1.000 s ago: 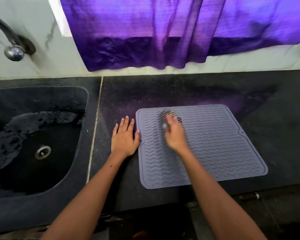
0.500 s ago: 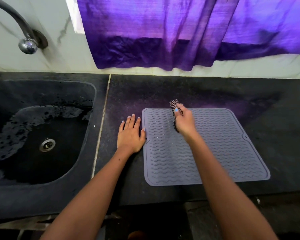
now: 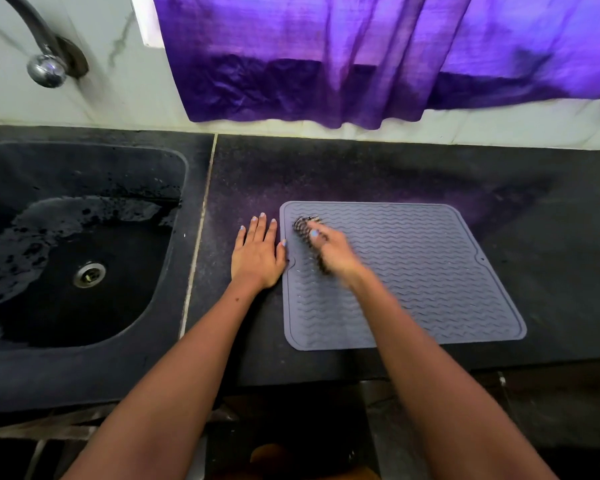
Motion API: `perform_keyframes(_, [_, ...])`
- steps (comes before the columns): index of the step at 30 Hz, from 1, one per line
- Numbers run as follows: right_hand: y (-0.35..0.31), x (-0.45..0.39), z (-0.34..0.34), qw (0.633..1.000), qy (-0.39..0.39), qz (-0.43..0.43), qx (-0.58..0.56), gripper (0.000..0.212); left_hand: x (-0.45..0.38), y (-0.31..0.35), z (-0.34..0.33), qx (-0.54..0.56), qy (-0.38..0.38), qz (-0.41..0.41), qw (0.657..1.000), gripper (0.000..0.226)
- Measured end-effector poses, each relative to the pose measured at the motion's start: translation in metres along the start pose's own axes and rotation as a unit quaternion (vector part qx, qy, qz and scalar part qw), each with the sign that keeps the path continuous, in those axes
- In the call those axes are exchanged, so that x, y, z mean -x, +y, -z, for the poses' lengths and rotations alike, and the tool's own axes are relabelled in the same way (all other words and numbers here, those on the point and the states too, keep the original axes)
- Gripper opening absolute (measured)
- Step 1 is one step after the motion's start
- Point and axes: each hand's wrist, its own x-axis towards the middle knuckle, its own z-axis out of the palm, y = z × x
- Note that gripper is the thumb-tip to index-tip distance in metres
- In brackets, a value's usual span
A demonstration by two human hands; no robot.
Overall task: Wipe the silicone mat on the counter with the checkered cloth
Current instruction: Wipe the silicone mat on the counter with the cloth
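A grey silicone mat [image 3: 430,271] with a wavy ribbed pattern lies flat on the dark counter [image 3: 551,237]. My right hand [image 3: 336,252] is blurred with motion and grips a bunched black-and-white checkered cloth [image 3: 303,226], pressing it on the mat's far left corner. My left hand [image 3: 257,252] lies flat on the counter, fingers spread, its thumb touching the mat's left edge.
A dark sink [image 3: 77,244] with wet patches and a metal drain [image 3: 89,274] sits to the left. A tap [image 3: 45,67] hangs above it. A purple curtain [image 3: 361,57] hangs over the white tiled wall behind the counter.
My right hand moved with the cloth from the mat's far edge near its middle to the far left corner. The left hand has stayed put beside the mat.
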Motion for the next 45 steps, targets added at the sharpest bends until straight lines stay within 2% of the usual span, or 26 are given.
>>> perform_keyframes(1, [-0.011, -0.001, 0.008, 0.991, 0.020, -0.035, -0.126, 0.037, 0.000, 0.000, 0.000, 0.001, -0.002, -0.002, 1.000, 0.057])
perform_keyframes(2, [-0.018, -0.001, 0.014, 0.981, 0.052, -0.051, -0.180, 0.037, 0.000, 0.000, 0.001, 0.002, -0.002, -0.004, 1.000, 0.058])
perform_keyframes(3, [-0.024, 0.001, 0.017, 0.983, 0.082, -0.050, -0.156, 0.038, 0.000, -0.001, 0.001, 0.003, -0.001, -0.005, 1.000, 0.058])
perform_keyframes(5, [-0.022, 0.017, 0.010, 0.993, 0.116, 0.011, 0.021, 0.043, -0.001, -0.001, 0.002, 0.008, 0.001, -0.007, 1.000, 0.057])
perform_keyframes(7, [-0.004, 0.039, -0.008, 0.973, 0.091, 0.086, 0.196, 0.050, 0.000, -0.001, 0.000, 0.009, 0.002, -0.007, 1.000, 0.056])
perform_keyframes(9, [0.023, 0.059, -0.032, 0.926, 0.051, 0.138, 0.347, 0.055, 0.000, -0.002, 0.000, 0.007, 0.003, -0.009, 1.000, 0.055])
perform_keyframes(10, [0.035, 0.065, -0.041, 0.887, 0.047, 0.164, 0.429, 0.058, -0.001, -0.002, 0.000, 0.006, 0.002, -0.010, 1.000, 0.054])
perform_keyframes(12, [0.049, 0.066, -0.047, 0.850, 0.059, 0.191, 0.487, 0.063, 0.001, -0.003, 0.001, 0.001, 0.004, -0.008, 1.000, 0.053])
perform_keyframes(14, [0.051, 0.056, -0.039, 0.862, 0.039, 0.194, 0.467, 0.062, 0.003, -0.001, 0.003, 0.005, 0.008, -0.011, 1.000, 0.052])
perform_keyframes(15, [0.048, 0.051, -0.034, 0.889, 0.012, 0.186, 0.419, 0.059, 0.004, -0.001, 0.004, 0.011, 0.007, -0.009, 1.000, 0.051])
perform_keyframes(16, [0.044, 0.045, -0.027, 0.930, -0.018, 0.165, 0.328, 0.053, 0.005, -0.001, 0.005, 0.012, 0.002, -0.006, 1.000, 0.052])
perform_keyframes(18, [0.028, 0.039, -0.008, 0.997, -0.030, 0.064, 0.014, 0.041, 0.005, 0.001, 0.006, -0.001, -0.032, 0.000, 0.999, 0.054])
perform_keyframes(20, [0.011, 0.036, 0.014, 0.957, 0.051, -0.028, -0.285, 0.035, 0.008, 0.004, 0.008, -0.015, -0.073, 0.014, 0.997, 0.057])
perform_keyframes(21, [0.008, 0.033, 0.025, 0.931, 0.106, -0.044, -0.348, 0.035, 0.010, 0.006, 0.008, -0.018, -0.080, 0.024, 0.996, 0.058])
perform_keyframes(22, [0.005, 0.032, 0.036, 0.929, 0.150, -0.045, -0.335, 0.036, 0.013, 0.009, 0.007, -0.020, -0.081, 0.031, 0.996, 0.059])
perform_keyframes(24, [0.006, 0.037, 0.054, 0.971, 0.205, 0.007, -0.125, 0.039, 0.018, 0.015, 0.006, -0.025, -0.076, 0.042, 0.996, 0.060])
perform_keyframes(27, [0.026, 0.053, 0.061, 0.968, 0.161, 0.102, 0.163, 0.049, 0.021, 0.019, 0.003, -0.031, -0.062, 0.057, 0.996, 0.060])
perform_keyframes(30, [0.059, 0.062, 0.046, 0.907, 0.058, 0.119, 0.401, 0.056, 0.020, 0.019, -0.002, -0.040, -0.031, 0.064, 0.997, 0.060])
perform_keyframes(32, [0.069, 0.062, 0.039, 0.868, 0.057, 0.129, 0.476, 0.065, 0.020, 0.016, -0.003, -0.042, -0.013, 0.062, 0.997, 0.061])
perform_keyframes(35, [0.073, 0.051, 0.051, 0.868, 0.048, 0.164, 0.467, 0.064, 0.019, 0.015, -0.006, -0.040, -0.001, 0.065, 0.997, 0.061])
perform_keyframes(37, [0.069, 0.045, 0.062, 0.899, 0.016, 0.170, 0.404, 0.058, 0.020, 0.015, -0.007, -0.031, 0.011, 0.067, 0.997, 0.061])
perform_keyframes(38, [0.065, 0.043, 0.068, 0.932, -0.004, 0.141, 0.333, 0.053, 0.020, 0.015, -0.007, -0.025, 0.017, 0.067, 0.997, 0.060])
perform_keyframes(40, [0.043, 0.044, 0.081, 0.996, -0.022, 0.030, 0.076, 0.044, 0.021, 0.014, -0.007, -0.017, 0.025, 0.067, 0.997, 0.060])
perform_keyframes(41, [0.034, 0.043, 0.090, 0.999, 0.002, -0.003, -0.042, 0.040, 0.021, 0.015, -0.006, -0.015, 0.028, 0.067, 0.997, 0.059])
perform_keyframes(42, [0.028, 0.041, 0.100, 0.995, 0.041, -0.011, -0.094, 0.039, 0.021, 0.015, -0.006, -0.012, 0.030, 0.067, 0.997, 0.059])
perform_keyframes(45, [0.023, 0.046, 0.116, 0.986, 0.128, 0.057, 0.086, 0.043, 0.021, 0.015, -0.006, -0.006, 0.040, 0.066, 0.997, 0.058])
